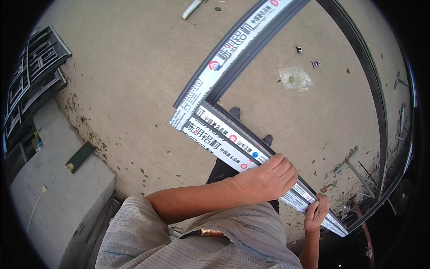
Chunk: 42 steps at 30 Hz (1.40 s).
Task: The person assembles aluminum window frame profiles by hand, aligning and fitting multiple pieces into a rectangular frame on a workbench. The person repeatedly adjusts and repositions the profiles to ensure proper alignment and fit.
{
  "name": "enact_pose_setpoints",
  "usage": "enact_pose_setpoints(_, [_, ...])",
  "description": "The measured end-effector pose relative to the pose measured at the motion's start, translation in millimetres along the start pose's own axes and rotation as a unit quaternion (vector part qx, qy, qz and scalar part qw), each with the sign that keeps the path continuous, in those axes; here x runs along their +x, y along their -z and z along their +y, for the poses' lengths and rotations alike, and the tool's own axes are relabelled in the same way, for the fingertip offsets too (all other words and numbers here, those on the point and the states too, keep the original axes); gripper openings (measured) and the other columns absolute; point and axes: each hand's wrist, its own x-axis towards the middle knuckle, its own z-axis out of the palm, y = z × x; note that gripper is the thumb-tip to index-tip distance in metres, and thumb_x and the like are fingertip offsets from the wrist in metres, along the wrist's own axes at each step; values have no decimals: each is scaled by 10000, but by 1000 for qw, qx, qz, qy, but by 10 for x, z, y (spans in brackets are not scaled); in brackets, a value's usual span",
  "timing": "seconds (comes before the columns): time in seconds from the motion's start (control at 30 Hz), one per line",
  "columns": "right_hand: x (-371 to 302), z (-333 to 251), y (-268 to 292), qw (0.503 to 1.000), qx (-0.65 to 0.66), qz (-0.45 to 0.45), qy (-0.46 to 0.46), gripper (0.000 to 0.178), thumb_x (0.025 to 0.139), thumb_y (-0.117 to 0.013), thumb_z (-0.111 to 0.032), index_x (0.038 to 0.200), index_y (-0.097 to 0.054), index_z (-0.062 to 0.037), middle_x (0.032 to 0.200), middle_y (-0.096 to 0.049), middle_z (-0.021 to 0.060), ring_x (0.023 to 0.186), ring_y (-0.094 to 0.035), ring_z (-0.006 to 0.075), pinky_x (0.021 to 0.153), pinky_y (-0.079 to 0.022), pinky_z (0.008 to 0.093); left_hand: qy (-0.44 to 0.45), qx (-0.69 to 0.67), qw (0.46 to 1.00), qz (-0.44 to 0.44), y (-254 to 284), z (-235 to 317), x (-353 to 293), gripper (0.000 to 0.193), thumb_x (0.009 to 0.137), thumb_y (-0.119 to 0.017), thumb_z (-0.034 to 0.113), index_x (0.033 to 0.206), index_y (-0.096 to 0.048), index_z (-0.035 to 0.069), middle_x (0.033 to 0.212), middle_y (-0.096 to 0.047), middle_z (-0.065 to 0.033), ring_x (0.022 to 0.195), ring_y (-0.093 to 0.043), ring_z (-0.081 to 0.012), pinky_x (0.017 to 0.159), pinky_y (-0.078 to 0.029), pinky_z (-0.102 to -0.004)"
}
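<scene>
A large dark metal window frame [224, 139], partly wrapped in white printed protective film, stands out in front of my body. Its near bar runs from the middle of the view down to the lower right. My left hand [268, 177] is closed over the top of this bar, fingers curled round its far edge. Farther right along the same bar, my right hand [316, 212] grips it too, thumb on the film side. One side of the frame slants up to the top edge, where it leaves the view; the other side curves round at the right.
Several dark framed panels [38, 58] lean at the left, by a concrete ledge [67, 175] with a dark green block [80, 157]. Small metal fittings [298, 49] and a clear plastic sheet [295, 80] lie on the floor. Metal offcuts [358, 177] and leaves are scattered right.
</scene>
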Motion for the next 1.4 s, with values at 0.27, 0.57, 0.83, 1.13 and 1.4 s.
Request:
enact_pose_setpoints(0.27, [130,-3,58,998,10,-55,-1,525,1179,-333,-398,1123,-585,59,1009,-538,248,950,-519,443,895,-413,533,30,15,998,57,-154,87,-52,285,929,-671,245,1086,-744,19,1007,-709,-71,1013,-661,-245,1018,-481,-389])
enact_pose_setpoints(0.57, [54,105,71,997,13,-73,-24,571,1176,-349,-461,1189,-594,55,1074,-554,245,1011,-533,433,957,-419,524,18,21,997,70,-108,36,-70,253,931,-674,234,1023,-756,14,983,-712,-71,1000,-652,-255,1004,-476,-412])
enact_pose_setpoints(0.83, [51,129,82,997,-6,-72,-35,566,1180,-339,-453,1210,-586,55,1083,-551,254,1021,-532,439,963,-420,525,28,34,997,69,-122,62,-87,289,941,-651,248,1050,-765,6,1019,-732,-90,1059,-662,-277,1049,-463,-424])
enact_pose_setpoints(1.13, [80,155,106,996,-18,-86,-25,610,1180,-311,-497,1156,-576,52,1039,-545,261,975,-522,460,921,-411,540,27,11,997,69,-145,79,-69,327,950,-658,248,1112,-763,-16,1066,-748,-120,1075,-673,-295,1075,-470,-476])
enact_pose_setpoints(1.4, [90,98,86,997,-25,-70,-18,577,1177,-309,-469,1140,-578,41,1022,-540,258,969,-522,462,923,-401,547,25,13,997,65,-148,74,-57,313,951,-656,249,1078,-761,-17,1017,-728,-116,1028,-655,-297,1010,-466,-431])
